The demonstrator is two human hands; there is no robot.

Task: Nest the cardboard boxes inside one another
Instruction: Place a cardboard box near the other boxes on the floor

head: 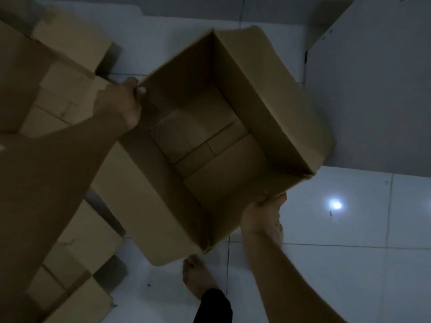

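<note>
I hold a large open cardboard box [268, 96] in the air over the floor, its opening facing me and its inside empty. My left hand [121, 103] grips the box's left rim corner, thumb inside. My right hand [265, 217] grips the rim at the lower right. A bigger open box [21, 73] stands at the upper left with a smaller box inside it. Another open box [77, 259] sits at the lower left, partly hidden by my left arm.
White tiled floor [349, 264] lies below, with a bright light reflection at the right. My bare foot [198, 276] stands under the held box. A grey panel or wall [373, 89] rises at the upper right, close to the box's far side.
</note>
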